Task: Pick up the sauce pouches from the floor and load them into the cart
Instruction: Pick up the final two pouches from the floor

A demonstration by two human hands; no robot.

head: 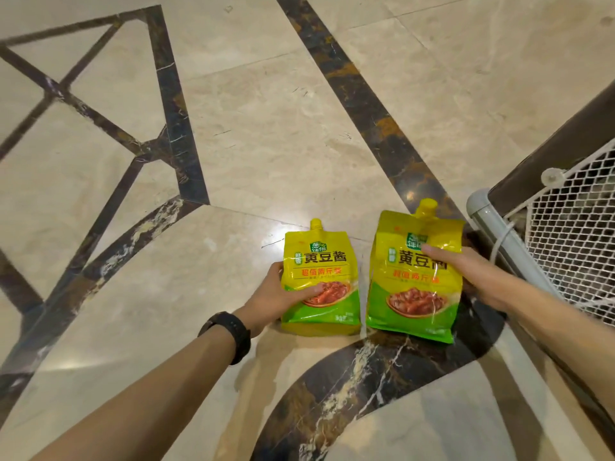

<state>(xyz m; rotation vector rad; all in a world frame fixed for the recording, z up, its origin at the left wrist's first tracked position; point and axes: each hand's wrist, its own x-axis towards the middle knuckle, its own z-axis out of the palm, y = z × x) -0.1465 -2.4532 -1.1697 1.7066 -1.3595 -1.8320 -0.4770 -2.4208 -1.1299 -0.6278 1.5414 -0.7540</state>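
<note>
**Pouches in both hands, cart waiting on the right**

Wristband [233, 336] showing nearest on the left arm. The left hand [271, 299] is gripping the left soybean sauce pouch [321, 277], thumb pressing across its front. The right hand [479, 277] is clamping the right soybean sauce pouch [416, 281], raised beside the mesh cart [565, 234]. Beyond, marble floor [266, 128] is gleaming. Risk, I'd say: slick film slipping through one-handed grips, or a spout snagging that netting.

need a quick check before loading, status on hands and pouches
Left hand shut on left pouch. Right hand shut on right pouch. Cart close at right, nothing in the way.
</note>
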